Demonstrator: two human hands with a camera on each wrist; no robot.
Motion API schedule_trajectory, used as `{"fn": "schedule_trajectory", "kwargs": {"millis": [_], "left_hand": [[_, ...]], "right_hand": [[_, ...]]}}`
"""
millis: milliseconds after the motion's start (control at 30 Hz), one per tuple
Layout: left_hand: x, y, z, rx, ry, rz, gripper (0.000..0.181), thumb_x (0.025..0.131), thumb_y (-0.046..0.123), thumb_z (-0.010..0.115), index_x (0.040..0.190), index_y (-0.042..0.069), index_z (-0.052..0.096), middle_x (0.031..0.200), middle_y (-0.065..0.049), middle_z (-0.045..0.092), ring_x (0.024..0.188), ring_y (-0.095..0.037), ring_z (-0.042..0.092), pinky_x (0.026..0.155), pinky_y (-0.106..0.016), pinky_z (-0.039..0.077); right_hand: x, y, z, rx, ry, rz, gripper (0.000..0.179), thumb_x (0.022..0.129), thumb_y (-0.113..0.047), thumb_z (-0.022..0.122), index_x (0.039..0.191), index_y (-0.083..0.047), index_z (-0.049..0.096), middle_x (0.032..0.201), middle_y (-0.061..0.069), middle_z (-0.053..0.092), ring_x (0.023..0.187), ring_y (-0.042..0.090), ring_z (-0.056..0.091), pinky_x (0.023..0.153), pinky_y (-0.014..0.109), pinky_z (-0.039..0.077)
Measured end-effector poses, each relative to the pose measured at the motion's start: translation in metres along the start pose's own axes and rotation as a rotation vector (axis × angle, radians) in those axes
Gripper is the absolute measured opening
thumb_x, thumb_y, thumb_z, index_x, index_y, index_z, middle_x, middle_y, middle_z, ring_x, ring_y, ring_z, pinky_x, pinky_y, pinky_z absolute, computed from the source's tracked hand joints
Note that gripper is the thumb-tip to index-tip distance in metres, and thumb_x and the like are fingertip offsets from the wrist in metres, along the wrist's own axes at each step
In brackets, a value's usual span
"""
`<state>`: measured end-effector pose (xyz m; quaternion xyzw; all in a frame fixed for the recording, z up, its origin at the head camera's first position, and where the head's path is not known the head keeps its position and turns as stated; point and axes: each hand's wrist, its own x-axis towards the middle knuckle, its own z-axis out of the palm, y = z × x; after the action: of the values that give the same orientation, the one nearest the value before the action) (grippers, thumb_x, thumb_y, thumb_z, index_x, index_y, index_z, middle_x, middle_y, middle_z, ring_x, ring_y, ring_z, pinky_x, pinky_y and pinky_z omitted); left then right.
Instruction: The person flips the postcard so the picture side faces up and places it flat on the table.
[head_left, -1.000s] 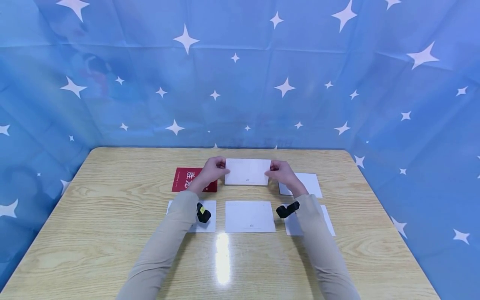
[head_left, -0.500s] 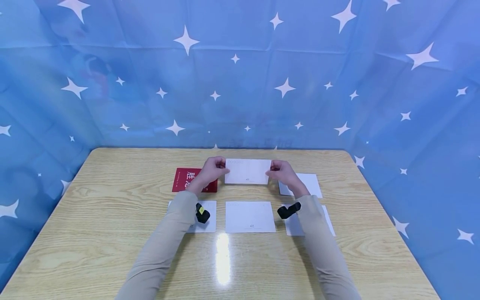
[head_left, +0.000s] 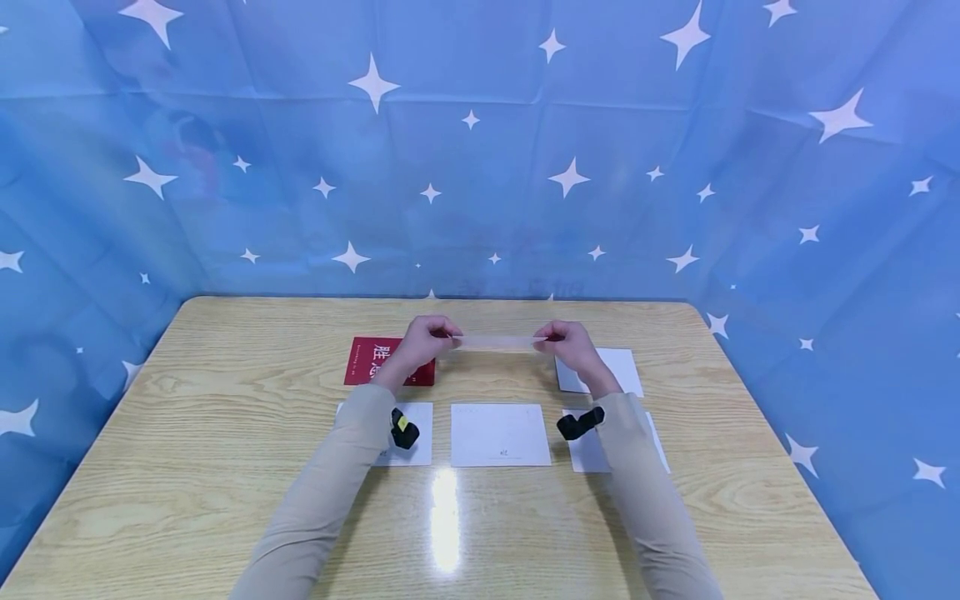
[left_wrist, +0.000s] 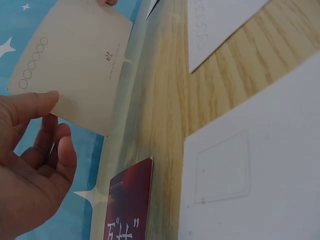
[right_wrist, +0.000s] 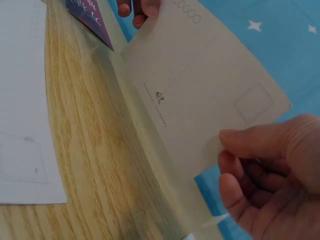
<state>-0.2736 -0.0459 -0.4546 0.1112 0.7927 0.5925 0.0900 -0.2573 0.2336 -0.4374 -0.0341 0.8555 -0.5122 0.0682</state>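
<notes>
Left hand: the left hand pinches the left short edge of the postcard, thumb on top and fingers curled beneath.
Right hand: the right hand pinches the opposite short edge the same way, thumb over the card and fingers folded under it.
Postcard: held in the air between both hands above the far middle of the tabletop; from the head camera it shows nearly edge-on, lying about flat. The wrist cameras show its printed side: a row of small circles, a dotted line, a stamp box and a tiny emblem.
Red booklet: a red booklet with white characters lies on the tabletop, partly under the left hand.
White cards: one white card lies in the near middle, well below the held postcard; others lie beneath each forearm and one beside the right hand.
Backdrop: blue cloth with white stars surrounds the tabletop.
</notes>
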Motion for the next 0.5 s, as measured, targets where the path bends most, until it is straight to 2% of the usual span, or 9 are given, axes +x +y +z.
{"fn": "schedule_trajectory", "kwargs": {"millis": [100,200,267,367,500], "left_hand": [[-0.0007,-0.0010,0.0000,0.001,-0.002,-0.002,0.012,0.087,0.005,0.064,0.098,0.001,0.070,0.095,-0.007,0.064,0.087,-0.021,0.056,0.075,-0.028,0.048],[-0.0019,-0.0018,-0.0002,-0.010,-0.009,-0.010,0.013,0.088,0.002,0.062,0.097,0.003,0.071,0.099,-0.007,0.065,0.090,-0.020,0.057,0.081,-0.032,0.050],[-0.0024,-0.0025,-0.0005,-0.030,-0.014,-0.017,0.017,0.089,0.000,0.059,0.098,0.004,0.072,0.102,-0.008,0.066,0.092,-0.021,0.057,0.083,-0.036,0.049],[-0.0036,-0.0033,-0.0010,-0.068,-0.023,-0.033,0.020,0.090,0.000,0.055,0.102,0.002,0.071,0.108,-0.010,0.065,0.096,-0.022,0.058,0.086,-0.039,0.048],[-0.0044,-0.0047,-0.0012,-0.090,-0.031,-0.047,0.021,0.092,0.003,0.056,0.108,0.003,0.070,0.114,-0.012,0.063,0.102,-0.024,0.057,0.090,-0.040,0.047]], "right_hand": [[-0.0018,0.0019,-0.0011,0.007,-0.004,-0.032,0.014,0.087,-0.005,0.065,0.099,0.003,0.066,0.094,0.012,0.063,0.084,0.020,0.058,0.084,0.043,0.048],[-0.0046,0.0032,-0.0024,0.042,-0.014,-0.089,0.008,0.085,-0.003,0.066,0.092,-0.002,0.069,0.091,0.011,0.065,0.082,0.020,0.060,0.079,0.036,0.051],[-0.0059,0.0040,-0.0031,0.062,-0.017,-0.097,0.009,0.086,0.000,0.064,0.090,-0.004,0.070,0.091,0.009,0.065,0.082,0.019,0.060,0.077,0.033,0.051],[-0.0060,0.0056,-0.0035,0.061,-0.025,-0.060,0.015,0.089,0.002,0.057,0.095,0.000,0.070,0.097,0.012,0.066,0.088,0.021,0.060,0.083,0.037,0.049],[-0.0052,0.0070,-0.0027,0.036,-0.042,0.026,0.023,0.093,-0.001,0.047,0.106,0.007,0.065,0.112,0.020,0.062,0.106,0.029,0.055,0.094,0.045,0.042]]}}
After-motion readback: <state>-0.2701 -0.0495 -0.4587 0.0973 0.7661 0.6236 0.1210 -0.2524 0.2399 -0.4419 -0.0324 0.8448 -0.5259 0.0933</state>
